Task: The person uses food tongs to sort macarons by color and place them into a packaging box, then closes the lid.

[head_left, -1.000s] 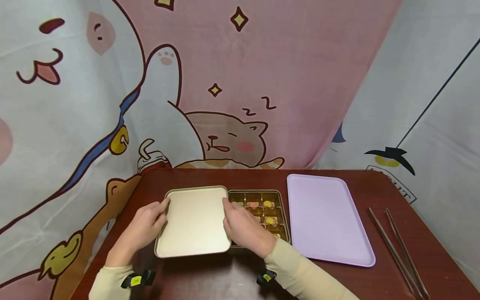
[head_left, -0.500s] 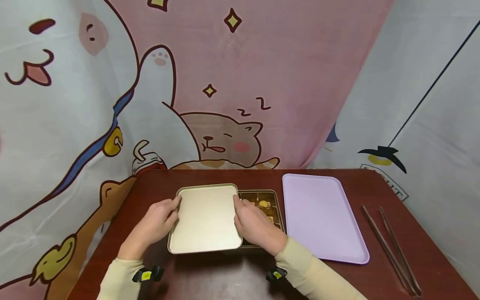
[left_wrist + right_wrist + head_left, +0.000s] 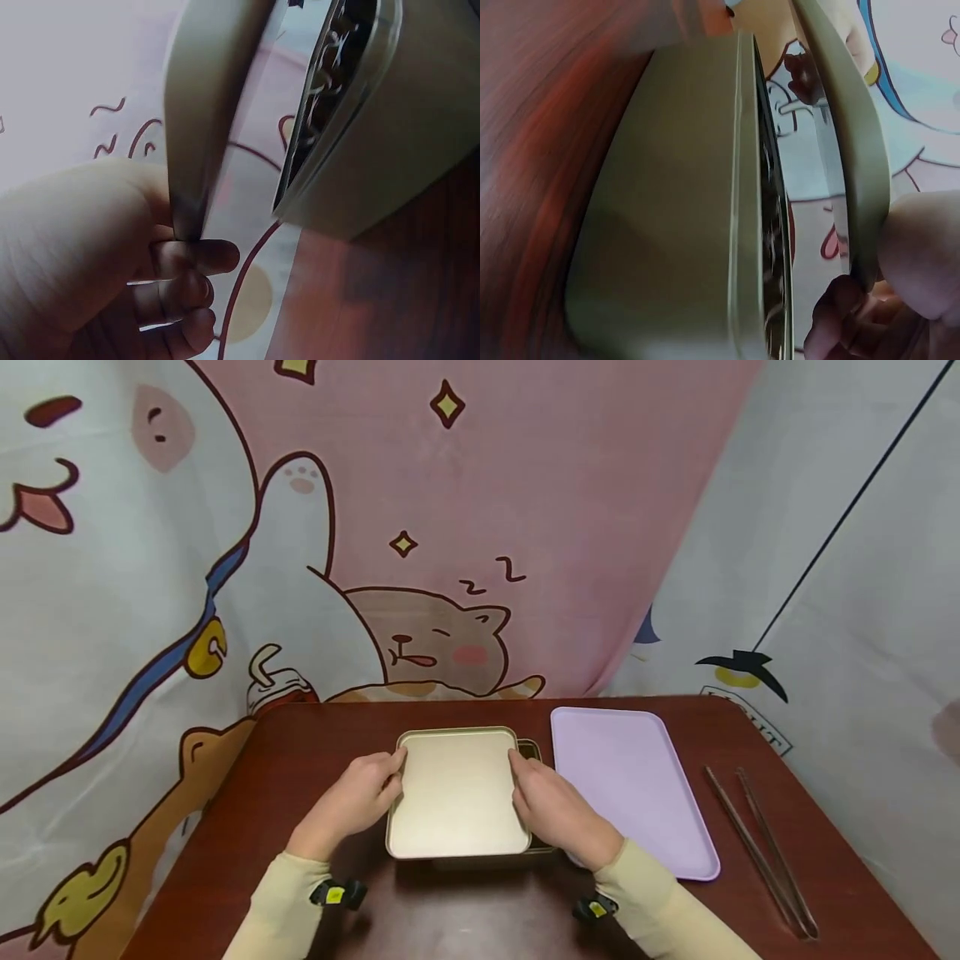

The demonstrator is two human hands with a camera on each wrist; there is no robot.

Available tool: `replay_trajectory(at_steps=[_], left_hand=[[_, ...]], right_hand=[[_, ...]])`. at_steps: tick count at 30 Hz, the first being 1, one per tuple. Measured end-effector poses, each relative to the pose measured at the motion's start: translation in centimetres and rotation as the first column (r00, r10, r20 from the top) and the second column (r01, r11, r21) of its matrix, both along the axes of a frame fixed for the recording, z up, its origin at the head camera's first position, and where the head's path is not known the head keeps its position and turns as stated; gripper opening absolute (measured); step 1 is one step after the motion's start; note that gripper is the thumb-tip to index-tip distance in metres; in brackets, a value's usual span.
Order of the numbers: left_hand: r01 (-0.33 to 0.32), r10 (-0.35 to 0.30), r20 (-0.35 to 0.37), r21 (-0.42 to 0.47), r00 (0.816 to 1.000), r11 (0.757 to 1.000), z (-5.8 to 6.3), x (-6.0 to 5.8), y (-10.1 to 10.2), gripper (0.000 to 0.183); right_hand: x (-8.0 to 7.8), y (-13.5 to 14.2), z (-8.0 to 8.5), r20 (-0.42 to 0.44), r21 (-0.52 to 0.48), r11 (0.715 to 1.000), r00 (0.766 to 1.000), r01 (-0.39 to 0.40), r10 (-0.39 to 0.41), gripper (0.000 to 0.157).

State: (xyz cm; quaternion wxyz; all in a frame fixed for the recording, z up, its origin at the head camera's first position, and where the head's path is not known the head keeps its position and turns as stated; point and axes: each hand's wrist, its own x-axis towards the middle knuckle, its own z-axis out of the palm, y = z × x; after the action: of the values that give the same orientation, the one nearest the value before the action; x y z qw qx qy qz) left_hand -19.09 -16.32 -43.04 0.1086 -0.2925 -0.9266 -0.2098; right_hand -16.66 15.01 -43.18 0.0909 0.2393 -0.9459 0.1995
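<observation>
Both hands hold a cream-coloured rectangular tin lid [image 3: 459,793] level above a matching tin box [image 3: 542,843]. In the head view the lid covers most of the box, leaving a strip of its right side showing. My left hand [image 3: 354,797] pinches the lid's left edge, its fingertips curled under the rim in the left wrist view. On the opposite edge, my right hand [image 3: 558,806] grips with fingers beneath. A gap separates the lid from the box rim in both wrist views. Dark divided contents show just inside the box [image 3: 667,202]; most are hidden.
A lilac tray [image 3: 637,793] lies on the dark red-brown table [image 3: 465,918], right of the box. Farther right rests a pair of long metal tongs [image 3: 765,856], its tips apart. A cartoon-printed cloth [image 3: 585,485] hangs behind the table.
Both hands have carried the lid rightward, from beside the box to over it. The yellow and pink pieces seen in its compartments earlier are now covered in the head view.
</observation>
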Motion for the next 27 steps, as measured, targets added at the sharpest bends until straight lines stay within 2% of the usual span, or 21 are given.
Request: replay_trajectory(at_steps=[10,16,23,27], left_hand=[[0.062,-0.063,0.024,0.037,0.998,0.997,-0.3,-0.9,3.2,0.045],[0.074,-0.076,0.024,0.056,0.997,0.996,-0.5,-1.0,3.7,0.045],[0.028,-0.035,0.055,0.135,0.998,0.99,-0.8,-1.0,3.2,0.04],[0.024,-0.047,0.114,0.195,0.992,0.981,-0.6,-1.0,2.7,0.034]], right_hand=[[0.2,3.4,-0.5,-0.068,-0.009,1.0,0.998,-0.002,0.001,0.052],[0.1,4.2,-0.7,-0.065,-0.074,0.997,0.998,-0.027,0.022,0.049],[0.1,4.4,-0.5,0.008,-0.217,0.976,0.999,-0.035,0.038,0.044],[0.1,4.6,-0.3,0.073,-0.288,0.957,0.997,0.0,0.021,0.04]])
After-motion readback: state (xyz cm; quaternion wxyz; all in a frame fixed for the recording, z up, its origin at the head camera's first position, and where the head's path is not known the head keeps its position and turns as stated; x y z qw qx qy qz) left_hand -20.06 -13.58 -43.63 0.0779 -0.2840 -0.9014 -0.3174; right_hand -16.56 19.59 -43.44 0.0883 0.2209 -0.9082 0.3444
